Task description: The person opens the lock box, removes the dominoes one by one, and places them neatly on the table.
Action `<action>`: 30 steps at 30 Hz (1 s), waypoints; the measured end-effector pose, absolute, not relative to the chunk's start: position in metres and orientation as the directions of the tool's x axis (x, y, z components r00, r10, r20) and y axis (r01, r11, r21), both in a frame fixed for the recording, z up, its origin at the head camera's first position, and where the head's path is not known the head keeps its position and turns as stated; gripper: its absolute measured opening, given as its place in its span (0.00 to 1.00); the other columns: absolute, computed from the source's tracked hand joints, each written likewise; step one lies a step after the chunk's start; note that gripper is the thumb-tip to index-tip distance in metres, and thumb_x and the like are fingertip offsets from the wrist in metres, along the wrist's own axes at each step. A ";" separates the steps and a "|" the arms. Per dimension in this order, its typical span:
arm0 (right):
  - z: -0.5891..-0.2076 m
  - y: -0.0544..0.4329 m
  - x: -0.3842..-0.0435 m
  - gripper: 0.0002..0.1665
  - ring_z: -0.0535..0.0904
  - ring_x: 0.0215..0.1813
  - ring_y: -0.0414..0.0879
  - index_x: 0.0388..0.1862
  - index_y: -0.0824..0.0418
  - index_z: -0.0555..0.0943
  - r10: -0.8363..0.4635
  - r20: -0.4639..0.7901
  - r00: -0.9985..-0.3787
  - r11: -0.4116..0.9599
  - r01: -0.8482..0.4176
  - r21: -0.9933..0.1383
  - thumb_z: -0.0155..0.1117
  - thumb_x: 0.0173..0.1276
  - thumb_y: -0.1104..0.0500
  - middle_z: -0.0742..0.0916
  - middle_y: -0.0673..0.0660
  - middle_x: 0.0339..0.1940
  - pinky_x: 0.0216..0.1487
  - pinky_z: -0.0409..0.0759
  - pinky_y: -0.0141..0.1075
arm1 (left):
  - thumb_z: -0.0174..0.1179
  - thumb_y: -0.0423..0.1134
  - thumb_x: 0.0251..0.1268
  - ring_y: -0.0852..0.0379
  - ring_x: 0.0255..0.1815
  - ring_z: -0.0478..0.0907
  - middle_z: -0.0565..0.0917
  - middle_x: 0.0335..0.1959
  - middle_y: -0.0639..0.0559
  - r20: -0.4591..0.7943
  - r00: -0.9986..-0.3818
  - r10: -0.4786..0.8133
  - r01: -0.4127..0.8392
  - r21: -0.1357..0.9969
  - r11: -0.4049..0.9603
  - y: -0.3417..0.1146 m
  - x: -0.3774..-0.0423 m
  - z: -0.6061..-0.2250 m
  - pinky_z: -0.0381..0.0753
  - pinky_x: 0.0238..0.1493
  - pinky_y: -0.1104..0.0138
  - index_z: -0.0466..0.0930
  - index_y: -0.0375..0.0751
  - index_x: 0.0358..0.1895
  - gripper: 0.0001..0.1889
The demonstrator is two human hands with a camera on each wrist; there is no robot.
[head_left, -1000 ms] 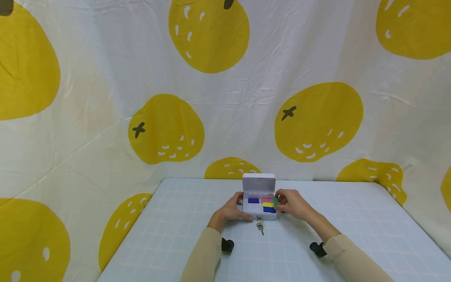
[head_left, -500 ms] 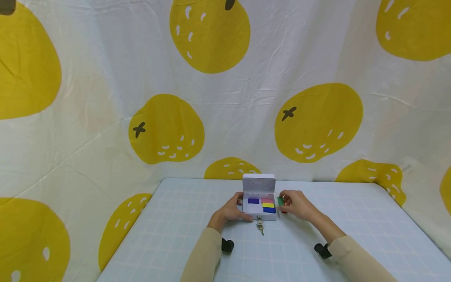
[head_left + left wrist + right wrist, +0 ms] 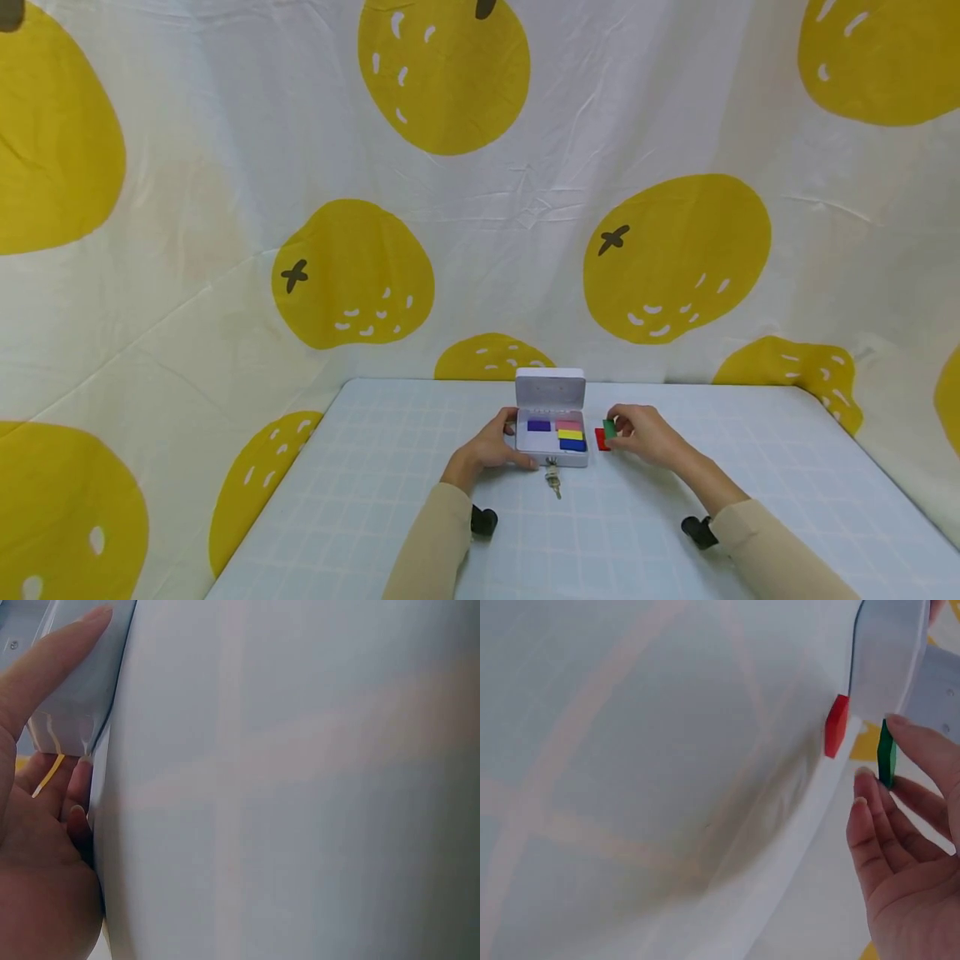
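Observation:
A small white cash box [image 3: 534, 455] stands on the table with its lid [image 3: 551, 392] raised. Inside lie a purple block [image 3: 538, 426], a pink one [image 3: 567, 425], a yellow one [image 3: 570, 435] and a blue one [image 3: 572, 445]. My left hand [image 3: 491, 443] holds the box at its left side, thumb along the front and fingers behind. To the right of the box, my right hand [image 3: 647, 435] pinches a thin green block [image 3: 886, 754] between thumb and fingers, held above the table. A flat red block [image 3: 836, 726] lies on the table between box and right hand.
Keys [image 3: 553, 481] hang from the lock at the box's front and reach onto the table. The pale checked tabletop [image 3: 555, 558] runs back to a white curtain [image 3: 510, 275] printed with yellow fruit. Both wrists wear black cameras.
My right hand has carried the green block rightward, from over the box's right edge to beside it, uncovering the red block on the table. My left hand stays at the box.

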State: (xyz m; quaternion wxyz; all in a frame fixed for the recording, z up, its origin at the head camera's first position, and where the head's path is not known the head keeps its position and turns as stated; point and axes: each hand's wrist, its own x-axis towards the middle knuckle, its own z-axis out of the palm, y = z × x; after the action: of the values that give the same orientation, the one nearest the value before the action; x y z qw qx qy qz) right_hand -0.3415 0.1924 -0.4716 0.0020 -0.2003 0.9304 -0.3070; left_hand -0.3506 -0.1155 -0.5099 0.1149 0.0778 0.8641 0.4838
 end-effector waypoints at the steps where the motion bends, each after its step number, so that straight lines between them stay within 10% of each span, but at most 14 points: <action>1: -0.472 0.194 -0.342 0.22 0.76 0.38 0.46 0.53 0.67 0.81 -0.371 0.116 -0.921 0.732 -0.367 -0.574 0.77 0.62 0.63 0.84 0.54 0.36 0.42 0.81 0.34 | 0.85 0.44 0.42 0.50 0.58 0.69 0.74 0.57 0.53 -0.118 -0.962 0.247 0.027 0.857 0.515 -0.116 -0.350 -0.509 0.69 0.66 0.51 0.64 0.52 0.73 0.52; 30: -0.491 0.211 -0.353 0.19 0.75 0.38 0.48 0.49 0.64 0.81 -0.348 0.031 -0.937 0.752 -0.299 -0.588 0.77 0.63 0.60 0.81 0.54 0.34 0.44 0.79 0.40 | 0.86 0.45 0.41 0.49 0.58 0.69 0.74 0.56 0.52 -0.116 -0.963 0.244 0.021 0.867 0.497 -0.116 -0.349 -0.510 0.69 0.67 0.48 0.65 0.52 0.72 0.52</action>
State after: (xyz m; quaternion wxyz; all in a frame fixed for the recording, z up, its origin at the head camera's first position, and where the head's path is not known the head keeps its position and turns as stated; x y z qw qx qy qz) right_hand -0.3531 0.2107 -0.4906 0.0403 -0.1730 0.9351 -0.3068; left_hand -0.3491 -0.1156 -0.5100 0.1123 0.0773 0.8579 0.4953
